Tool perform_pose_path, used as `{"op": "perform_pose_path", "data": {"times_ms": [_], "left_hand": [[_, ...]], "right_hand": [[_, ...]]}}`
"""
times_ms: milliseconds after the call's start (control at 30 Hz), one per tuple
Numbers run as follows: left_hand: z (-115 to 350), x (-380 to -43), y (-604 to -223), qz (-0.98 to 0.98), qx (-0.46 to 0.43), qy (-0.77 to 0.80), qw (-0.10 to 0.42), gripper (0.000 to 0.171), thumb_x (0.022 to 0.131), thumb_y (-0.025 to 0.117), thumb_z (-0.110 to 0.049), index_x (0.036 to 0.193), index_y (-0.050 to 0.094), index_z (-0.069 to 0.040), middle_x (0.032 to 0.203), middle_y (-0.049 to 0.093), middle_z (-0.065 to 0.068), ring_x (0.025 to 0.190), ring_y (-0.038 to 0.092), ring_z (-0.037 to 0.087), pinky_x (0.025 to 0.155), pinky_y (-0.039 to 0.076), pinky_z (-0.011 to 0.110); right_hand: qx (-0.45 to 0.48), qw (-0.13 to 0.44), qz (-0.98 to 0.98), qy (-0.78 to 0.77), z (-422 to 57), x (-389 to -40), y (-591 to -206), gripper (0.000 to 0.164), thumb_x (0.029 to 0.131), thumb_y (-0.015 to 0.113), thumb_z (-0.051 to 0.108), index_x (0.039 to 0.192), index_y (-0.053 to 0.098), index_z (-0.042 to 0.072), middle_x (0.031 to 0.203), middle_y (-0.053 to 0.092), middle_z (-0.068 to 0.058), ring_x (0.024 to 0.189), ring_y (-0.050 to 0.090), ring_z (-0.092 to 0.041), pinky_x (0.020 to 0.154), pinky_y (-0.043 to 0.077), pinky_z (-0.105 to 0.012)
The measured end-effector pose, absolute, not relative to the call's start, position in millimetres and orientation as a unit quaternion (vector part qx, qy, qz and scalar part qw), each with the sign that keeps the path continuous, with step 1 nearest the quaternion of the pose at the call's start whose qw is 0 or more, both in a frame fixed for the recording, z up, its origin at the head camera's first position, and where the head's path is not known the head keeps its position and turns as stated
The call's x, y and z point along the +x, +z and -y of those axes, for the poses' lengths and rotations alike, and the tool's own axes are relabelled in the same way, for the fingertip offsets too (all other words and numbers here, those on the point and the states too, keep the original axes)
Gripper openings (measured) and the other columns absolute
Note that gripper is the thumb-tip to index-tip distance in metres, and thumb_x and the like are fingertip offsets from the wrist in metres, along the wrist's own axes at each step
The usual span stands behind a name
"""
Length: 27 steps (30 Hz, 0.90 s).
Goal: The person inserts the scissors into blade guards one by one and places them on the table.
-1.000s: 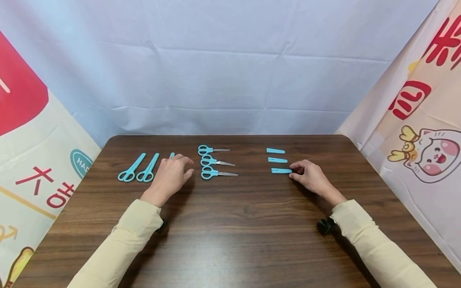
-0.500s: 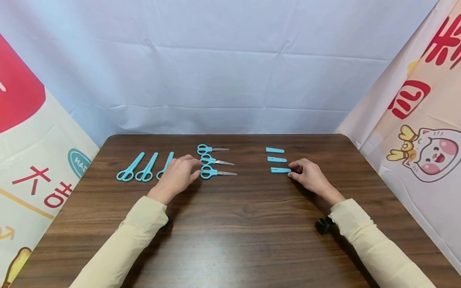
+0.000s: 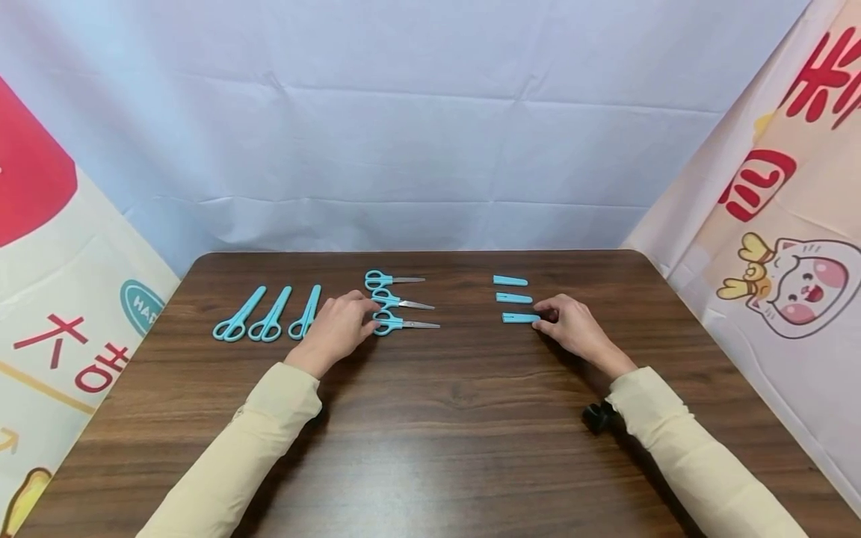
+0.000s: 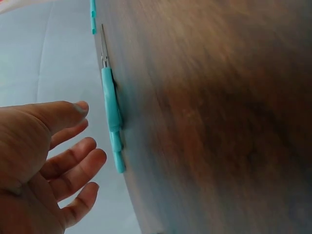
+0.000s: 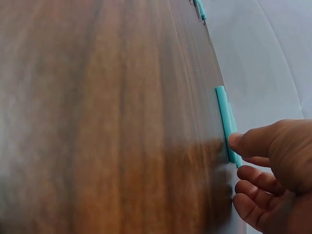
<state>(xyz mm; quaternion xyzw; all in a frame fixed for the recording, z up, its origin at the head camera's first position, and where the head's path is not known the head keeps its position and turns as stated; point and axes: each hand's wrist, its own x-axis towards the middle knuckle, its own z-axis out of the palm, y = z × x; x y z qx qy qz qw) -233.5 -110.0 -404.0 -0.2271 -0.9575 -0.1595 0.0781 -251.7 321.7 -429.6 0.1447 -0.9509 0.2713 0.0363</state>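
Three pairs of blue-handled scissors with bare blades lie at mid-table, blades to the right; my left hand (image 3: 336,329) is at the handles of the nearest scissors (image 3: 412,324). In the left wrist view its thumb and fingers are spread beside the scissors (image 4: 111,97), nothing between them. To the right, three blue blade caps lie in a column. My right hand (image 3: 575,329) pinches the closed end of the nearest cap (image 3: 518,318). The right wrist view shows the thumb against the cap (image 5: 224,109); the index fingertip is hidden behind it.
Three capped scissors (image 3: 267,317) lie in a row on the left of the brown wooden table (image 3: 444,433). The middle cap (image 3: 513,297) and far cap (image 3: 510,281) lie just beyond the pinched one. A white cloth (image 3: 417,149) hangs behind the table's far edge.
My left hand has moved right, from over the third capped scissors to the handles of the bare scissors, uncovering the capped pair. My right hand stays at the nearest cap.
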Motion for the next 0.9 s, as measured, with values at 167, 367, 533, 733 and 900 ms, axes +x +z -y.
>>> {"op": "perform_pose_path", "data": {"times_ms": [167, 367, 533, 733, 900], "left_hand": [[106.1, -235.3, -405.2, 0.958, -0.233, -0.148, 0.075, 0.029, 0.098, 0.074, -0.017, 0.123, 0.075, -0.004, 0.114, 0.067, 0.013, 0.094, 0.068, 0.028, 0.079, 0.053, 0.043], [102.5, -237.0, -407.3, 0.962, -0.23, -0.133, 0.066, 0.027, 0.097, 0.074, -0.018, 0.122, 0.076, -0.005, 0.112, 0.066, 0.012, 0.089, 0.067, 0.026, 0.076, 0.053, 0.042], [100.4, -239.8, -408.6, 0.963, -0.226, -0.133, 0.058, 0.026, 0.098, 0.073, -0.017, 0.121, 0.076, -0.005, 0.111, 0.066, 0.012, 0.092, 0.066, 0.027, 0.079, 0.052, 0.044], [98.6, -241.2, -407.9, 0.964, -0.23, -0.126, 0.048, 0.025, 0.099, 0.072, -0.016, 0.121, 0.076, -0.004, 0.112, 0.066, 0.012, 0.097, 0.066, 0.028, 0.084, 0.053, 0.045], [97.0, -241.2, -408.4, 0.966, -0.228, -0.116, 0.037, 0.025, 0.099, 0.071, -0.015, 0.121, 0.076, -0.005, 0.114, 0.065, 0.013, 0.095, 0.068, 0.028, 0.085, 0.054, 0.045]], "right_hand": [[0.149, 0.037, 0.951, 0.268, -320.3, -252.7, -429.2, 0.031, 0.096, 0.074, 0.009, 0.123, 0.07, -0.005, 0.115, 0.064, -0.022, 0.098, 0.062, -0.034, 0.082, 0.052, -0.051], [0.158, 0.037, 0.951, 0.263, -318.7, -254.2, -429.5, 0.031, 0.096, 0.073, 0.008, 0.123, 0.07, -0.006, 0.116, 0.064, -0.022, 0.096, 0.061, -0.033, 0.081, 0.051, -0.051], [0.157, 0.035, 0.952, 0.262, -318.1, -255.3, -430.0, 0.031, 0.096, 0.073, 0.009, 0.123, 0.07, -0.006, 0.115, 0.064, -0.022, 0.096, 0.061, -0.033, 0.081, 0.051, -0.05], [0.156, 0.032, 0.952, 0.26, -317.7, -255.3, -429.5, 0.031, 0.096, 0.073, 0.009, 0.123, 0.07, -0.005, 0.116, 0.064, -0.022, 0.096, 0.061, -0.033, 0.08, 0.051, -0.05], [0.154, 0.03, 0.953, 0.259, -318.2, -255.7, -430.0, 0.031, 0.096, 0.073, 0.009, 0.124, 0.07, -0.005, 0.117, 0.064, -0.022, 0.096, 0.06, -0.032, 0.079, 0.05, -0.05]]}}
